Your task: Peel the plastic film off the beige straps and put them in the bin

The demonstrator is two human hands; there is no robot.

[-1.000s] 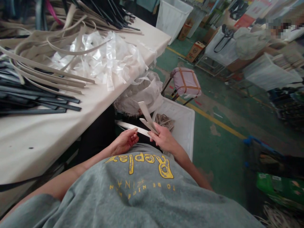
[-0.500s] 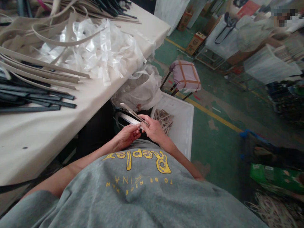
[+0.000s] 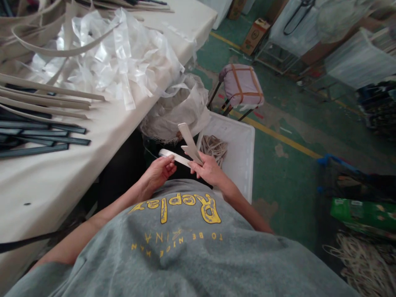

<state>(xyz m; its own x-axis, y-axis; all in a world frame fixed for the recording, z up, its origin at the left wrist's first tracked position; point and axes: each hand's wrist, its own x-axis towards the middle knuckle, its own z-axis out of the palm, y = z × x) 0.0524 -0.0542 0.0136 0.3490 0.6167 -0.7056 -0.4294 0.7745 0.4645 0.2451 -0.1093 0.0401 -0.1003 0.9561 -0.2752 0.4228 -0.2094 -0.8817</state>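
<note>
My right hand [image 3: 210, 169] is closed on a beige strap [image 3: 189, 138], whose flat ends stick up past the fingers. A whitish strip [image 3: 177, 158] runs from this hand across to my left hand [image 3: 161, 170], which pinches it between thumb and fingertips. The strip's far end curls beyond the left fingers. Both hands are just in front of my shirt, above my dark lap. Whether the strip and the strap are one piece, I cannot tell.
On the left, a pale table [image 3: 102, 136] bears beige straps [image 3: 46, 97], dark straps [image 3: 46, 136] and crumpled clear plastic strips [image 3: 120, 62]. A white bin [image 3: 239, 152] with beige strips [image 3: 215, 148] stands beyond my hands, beside a plastic bag [image 3: 182, 111] and a padded stool [image 3: 243, 84].
My hands have drawn apart, the left going left and the right slightly right. More of the whitish strip shows between them, and the strap's ends now point up with their flat sides visible.
</note>
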